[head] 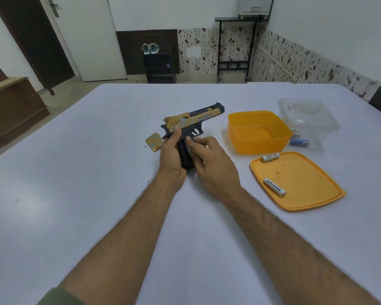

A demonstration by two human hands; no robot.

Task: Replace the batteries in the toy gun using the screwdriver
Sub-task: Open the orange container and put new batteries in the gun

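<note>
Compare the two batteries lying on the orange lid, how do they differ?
The far battery lies at the back edge of the orange lid, close to the orange tub; the near battery lies further in, toward the lid's left side. The far battery runs almost crosswise, while the near battery is angled diagonally. Both are white, lie flat, carry Heybright lettering, and look the same size.

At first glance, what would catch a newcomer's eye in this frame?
The gold-and-black toy gun at table centre, gripped by the left hand and the right hand. To its right sit an open orange container and its orange lid, which carries two white batteries. A small gold cover panel lies left of the gun.
</note>
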